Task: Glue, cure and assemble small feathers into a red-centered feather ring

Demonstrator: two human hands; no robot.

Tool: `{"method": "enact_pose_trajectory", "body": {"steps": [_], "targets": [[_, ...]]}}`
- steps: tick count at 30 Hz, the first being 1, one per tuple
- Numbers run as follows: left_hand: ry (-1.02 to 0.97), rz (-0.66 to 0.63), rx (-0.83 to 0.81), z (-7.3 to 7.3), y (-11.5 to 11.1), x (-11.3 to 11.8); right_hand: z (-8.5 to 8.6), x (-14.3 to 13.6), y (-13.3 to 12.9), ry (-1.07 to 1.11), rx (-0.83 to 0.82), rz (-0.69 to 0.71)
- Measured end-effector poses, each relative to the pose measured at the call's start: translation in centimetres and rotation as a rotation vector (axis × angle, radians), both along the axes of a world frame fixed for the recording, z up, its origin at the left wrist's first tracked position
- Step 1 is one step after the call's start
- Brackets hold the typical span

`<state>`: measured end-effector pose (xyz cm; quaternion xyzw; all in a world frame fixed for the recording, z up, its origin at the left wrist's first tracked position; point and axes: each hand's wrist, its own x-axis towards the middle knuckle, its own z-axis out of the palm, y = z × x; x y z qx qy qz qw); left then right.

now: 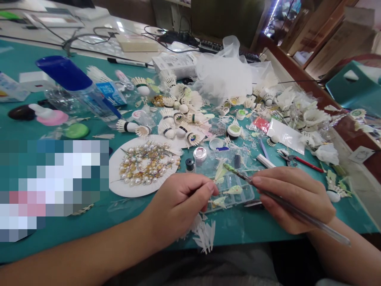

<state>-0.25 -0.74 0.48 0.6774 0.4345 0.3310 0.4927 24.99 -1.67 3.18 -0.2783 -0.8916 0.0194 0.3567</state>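
Observation:
My right hand (293, 198) grips a thin brush (303, 216) with a clear handle, its tip coated in green, pointing up and left. The tip is beside a pale green feather piece (220, 171). My left hand (184, 198) is closed in a pinch at the lower end of that piece. Under and beside the fingers lies a clear compartment box (248, 192), with more pale green pieces (235, 190) that bear small dots. White feather pieces (205, 234) lie at the table's front edge below my left hand.
A white plate (114, 174) of pearls and gold beads stands left of my left hand. Shuttlecocks (168, 131) and small jars (233, 131) are behind the hands. Red-handled pliers (309, 163) lie beyond my right hand. A blue-capped bottle (89, 95) is at the left.

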Motion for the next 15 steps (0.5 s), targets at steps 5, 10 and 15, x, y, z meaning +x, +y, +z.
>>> {"method": "enact_pose_trajectory", "body": {"steps": [5,10,15], "targets": [[0.043,0.007,-0.025,0.38,-0.11,0.01,0.17,-0.13,-0.13,-0.056,-0.058,0.103],[0.063,0.004,-0.027,0.66,-0.18,-0.03,-0.16,0.02,-0.05,-0.027,0.011,-0.023],[0.005,-0.025,0.027,0.09,0.11,-0.02,0.09,0.05,-0.29,-0.054,-0.028,0.007]]}}
